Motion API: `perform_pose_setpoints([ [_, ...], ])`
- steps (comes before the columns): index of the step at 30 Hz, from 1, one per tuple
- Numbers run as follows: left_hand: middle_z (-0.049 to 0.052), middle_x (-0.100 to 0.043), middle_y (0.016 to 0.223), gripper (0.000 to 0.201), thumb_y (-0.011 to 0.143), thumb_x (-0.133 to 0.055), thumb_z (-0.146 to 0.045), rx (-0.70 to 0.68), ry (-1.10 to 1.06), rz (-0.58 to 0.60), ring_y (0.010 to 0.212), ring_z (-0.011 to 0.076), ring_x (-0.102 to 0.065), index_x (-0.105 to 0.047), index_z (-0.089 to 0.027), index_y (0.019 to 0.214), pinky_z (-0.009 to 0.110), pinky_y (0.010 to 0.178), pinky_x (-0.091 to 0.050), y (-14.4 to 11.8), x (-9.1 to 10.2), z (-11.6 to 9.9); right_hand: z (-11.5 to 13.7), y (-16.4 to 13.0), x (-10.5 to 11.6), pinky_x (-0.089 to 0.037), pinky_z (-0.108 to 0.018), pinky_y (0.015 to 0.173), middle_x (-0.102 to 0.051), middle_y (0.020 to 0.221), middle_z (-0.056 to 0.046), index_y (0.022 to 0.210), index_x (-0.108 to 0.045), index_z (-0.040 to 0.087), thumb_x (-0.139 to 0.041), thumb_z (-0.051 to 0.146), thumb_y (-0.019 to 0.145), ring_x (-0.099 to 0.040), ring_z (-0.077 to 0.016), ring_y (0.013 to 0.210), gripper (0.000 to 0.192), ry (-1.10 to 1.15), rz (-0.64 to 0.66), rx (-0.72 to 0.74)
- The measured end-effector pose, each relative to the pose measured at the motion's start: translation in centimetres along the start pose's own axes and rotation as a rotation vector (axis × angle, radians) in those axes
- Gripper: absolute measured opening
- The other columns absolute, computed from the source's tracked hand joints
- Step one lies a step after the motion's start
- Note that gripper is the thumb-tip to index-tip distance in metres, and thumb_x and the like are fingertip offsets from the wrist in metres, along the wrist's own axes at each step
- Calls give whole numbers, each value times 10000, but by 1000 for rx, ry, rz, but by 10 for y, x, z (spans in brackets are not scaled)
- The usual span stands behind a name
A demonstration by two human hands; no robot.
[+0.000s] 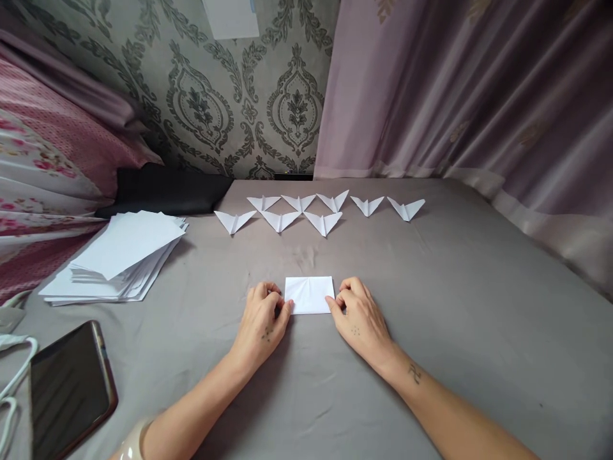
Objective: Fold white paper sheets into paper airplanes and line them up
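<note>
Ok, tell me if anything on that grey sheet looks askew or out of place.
Only the stack of white paper sheets at the left: it is fanned and slipped sideways, edges not squared. The eight folded white paper planes lie in loose rows. The left hand and right hand pinch the creased white paper rectangle flat and square.

A folded paper [309, 294] lies on the bed [479, 306] between the left hand [262, 322] and the right hand [357, 319], both touching its side edges. Behind it sits a row of paper planes [324, 222]. A paper stack [119, 255] lies far left, with a phone [69, 390] in front of it.
</note>
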State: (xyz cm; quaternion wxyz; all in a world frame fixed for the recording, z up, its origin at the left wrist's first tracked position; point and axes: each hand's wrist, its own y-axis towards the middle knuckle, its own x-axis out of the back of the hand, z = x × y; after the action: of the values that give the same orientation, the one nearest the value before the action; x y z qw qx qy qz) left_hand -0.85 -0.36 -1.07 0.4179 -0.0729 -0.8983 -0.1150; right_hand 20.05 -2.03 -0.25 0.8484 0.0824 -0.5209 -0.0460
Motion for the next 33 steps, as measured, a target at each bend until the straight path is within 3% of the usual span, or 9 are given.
perform_pose_setpoints([
  [11, 99, -516, 1027, 244, 912, -488, -342, -55, 38, 0, 938, 237, -486, -532, -188, 728, 382, 800, -458, 0, 1, 2, -2, 1, 3, -469, -319, 738, -549, 899, -49, 640, -495, 212, -551, 314, 885, -569, -180, 808, 271, 28, 28, 1],
  [15, 91, -519, 1017, 110, 911, -482, -292, -94, 83, 13, 900, 230, -467, -524, -192, 893, 385, 805, -447, 1, 3, 1, -5, 2, 5, -471, -318, 740, -548, 895, -45, 779, -533, 209, -582, 316, 876, -563, -183, 795, 152, 43, 40, 6],
  [18, 101, -521, 1121, 159, 919, -425, -198, -204, 143, 37, 982, 243, -455, -525, -197, 1043, 409, 882, -421, 4, 6, -1, -4, 1, 4, -462, -318, 790, -574, 985, -65, 935, -568, 199, -575, 241, 883, -551, -197, 895, 67, 41, 0, 117],
  [22, 91, -574, 1113, 340, 890, -310, -50, -433, 218, 235, 1000, 229, -489, -570, -205, 1046, 360, 888, -422, 7, 12, -8, -1, 2, 6, -420, -299, 847, -611, 1041, -50, 1002, -617, 216, -455, 100, 923, -515, -182, 952, 215, -22, 91, 394],
  [24, 85, -605, 1051, 388, 866, -300, -25, -466, 283, 336, 966, 227, -524, -586, -211, 1050, 331, 832, -447, 6, 16, -12, 3, 1, 10, -412, -286, 815, -616, 1039, -45, 994, -636, 214, -423, 86, 933, -514, -178, 929, 256, -88, 167, 470],
  [29, 110, -610, 1130, 448, 797, -370, -4, -477, 393, 429, 1083, 254, -547, -568, -187, 1155, 341, 865, -481, -6, 27, -19, 26, -15, 19, -386, -329, 760, -594, 968, -96, 1111, -626, 196, -407, 171, 948, -524, -211, 855, 274, -342, 198, 496],
  [33, 114, -583, 1196, 427, 791, -390, -1, -465, 450, 389, 1148, 238, -528, -584, -162, 1136, 336, 941, -482, -17, 28, -22, 50, -34, 14, -377, -363, 757, -573, 999, -142, 1328, -512, 204, -374, 390, 967, -521, -253, 878, 429, -431, 155, 398],
])
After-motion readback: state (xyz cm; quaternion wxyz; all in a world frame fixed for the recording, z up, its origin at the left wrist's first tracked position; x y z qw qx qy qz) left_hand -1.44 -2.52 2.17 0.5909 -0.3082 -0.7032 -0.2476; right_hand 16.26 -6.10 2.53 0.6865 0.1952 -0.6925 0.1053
